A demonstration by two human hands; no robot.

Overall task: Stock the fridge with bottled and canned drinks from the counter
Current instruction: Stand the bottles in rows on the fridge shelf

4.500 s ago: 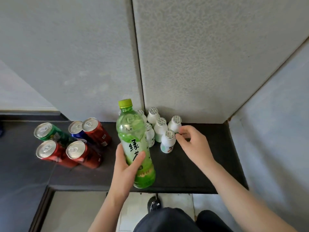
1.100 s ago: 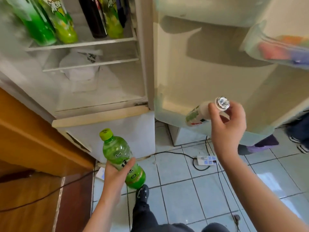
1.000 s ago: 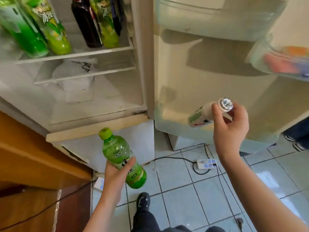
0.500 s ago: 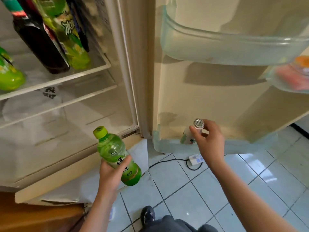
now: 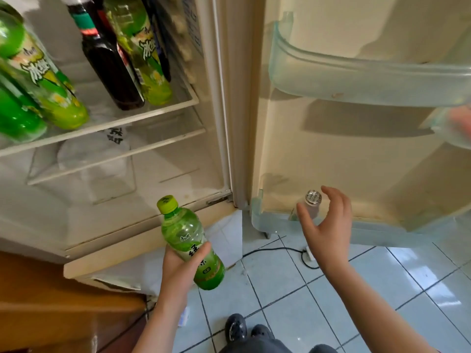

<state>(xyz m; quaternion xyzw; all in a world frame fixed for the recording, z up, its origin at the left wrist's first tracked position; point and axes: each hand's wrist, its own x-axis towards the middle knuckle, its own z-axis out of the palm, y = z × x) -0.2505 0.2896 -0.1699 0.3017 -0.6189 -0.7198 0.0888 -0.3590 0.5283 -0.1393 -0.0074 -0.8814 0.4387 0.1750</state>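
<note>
Through the head camera I took the green tea bottle (image 5: 188, 238) as my marker. Far up and left of it, on the fridge's wire shelf (image 5: 142, 113), stood two green bottles (image 5: 38, 98) whose labels carried white characters starting with 冰; the rest I could not read. To their right, also above the marker and to its left, stood a dark bottle (image 5: 109, 62) and a yellow-green bottle (image 5: 145, 59) with the same white 冰 lettering. A white bag (image 5: 114, 133) under that shelf bore dark characters too blurred to read. The left hand (image 5: 181, 266) gripped the green tea bottle round its lower half, fingers and thumb curled over the label. The bottle was tilted with its green cap up and to the left, in front of the open fridge's bottom edge. One large character, 绿, showed above the fingers, and the small white print higher up was too small to read. To the right of the marker, the right hand (image 5: 328, 230) was wide open, fingers spread and loosely curved around the foil top of a small white bottle (image 5: 312, 203). The thumb lay across the front of that bottle, but I could not tell whether it touched; the other fingers were clear of the cap. The small bottle stood upright in the left end of the bottom door shelf (image 5: 257, 220), right of the marker. Up and to the right of the marker hung the clear upper door shelf (image 5: 356, 82).
</note>
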